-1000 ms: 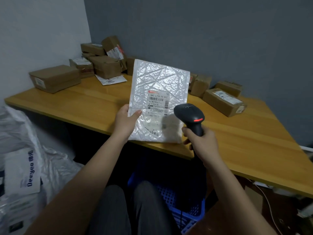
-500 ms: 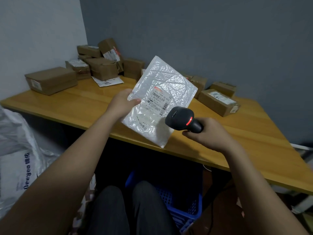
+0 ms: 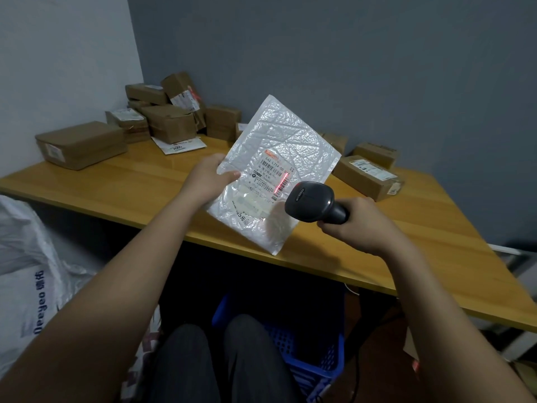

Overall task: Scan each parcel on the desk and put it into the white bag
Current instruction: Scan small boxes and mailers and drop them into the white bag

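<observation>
My left hand (image 3: 207, 180) grips the left edge of a white bubble mailer (image 3: 279, 146), held tilted above the wooden desk (image 3: 122, 187). Its printed label faces me, and a red scan line glows on the barcode at the label's right side. My right hand (image 3: 359, 225) is wrapped around the handle of a black barcode scanner (image 3: 312, 202), whose head points at that label from close range. The white bag (image 3: 26, 280), with blue lettering, slumps on the floor at the lower left.
Several brown cardboard parcels (image 3: 168, 123) are piled at the desk's far left corner, with a larger box (image 3: 80, 144) beside them. More boxes (image 3: 367, 175) lie at the back right. A blue plastic basket (image 3: 313, 353) sits under the desk by my knees.
The mailer has gone from upright to tilted. The scanner has turned sideways toward the label, and a red scan line now shows on the barcode.
</observation>
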Tool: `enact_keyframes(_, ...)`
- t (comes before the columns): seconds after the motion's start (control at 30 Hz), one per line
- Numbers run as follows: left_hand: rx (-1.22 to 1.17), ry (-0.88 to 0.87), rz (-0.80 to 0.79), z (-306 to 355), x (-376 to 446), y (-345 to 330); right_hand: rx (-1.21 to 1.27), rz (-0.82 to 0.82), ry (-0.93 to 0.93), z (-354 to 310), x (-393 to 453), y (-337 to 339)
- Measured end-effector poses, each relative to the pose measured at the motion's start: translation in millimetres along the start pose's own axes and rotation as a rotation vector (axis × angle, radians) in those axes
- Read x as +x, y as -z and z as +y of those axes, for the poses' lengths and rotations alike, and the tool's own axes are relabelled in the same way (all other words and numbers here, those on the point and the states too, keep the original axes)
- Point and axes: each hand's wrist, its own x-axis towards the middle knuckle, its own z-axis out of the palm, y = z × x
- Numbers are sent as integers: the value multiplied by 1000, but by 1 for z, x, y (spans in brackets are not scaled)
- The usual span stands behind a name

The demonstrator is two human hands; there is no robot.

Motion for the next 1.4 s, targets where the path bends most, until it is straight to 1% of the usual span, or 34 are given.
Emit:
enact_keyframes(0.3,-9,7,6,0,2,0,9,0,-20,0,1,-1)
enact_keyframes(0.5,-45,10,21,2,-3,3,96,19,-17,-3,1,-5)
enact_keyframes(0.7,-15,4,94,0,-13,24,299,36,-33,-23,4,-12)
enact_keyframes(0.83,-2,13,184,-5,-23,52,372,12,-14,-44,15,-27)
enact_keyframes(0.97,38,71,254,-17,-45,90,461,27,32,-78,25,-52)
enact_keyframes(1.1,45,144,394,-41,-79,141,597,-14,86,-129,37,-90)
enact_keyframes(1.23,94,205,618,-67,-130,196,672,-118,162,-184,45,-125)
enact_keyframes(1.33,40,266,819,-89,-174,235,711,-191,214,-218,48,-149)
enact_keyframes(1.4,56,325,954,-103,-203,253,728,-243,233,-235,50,-165)
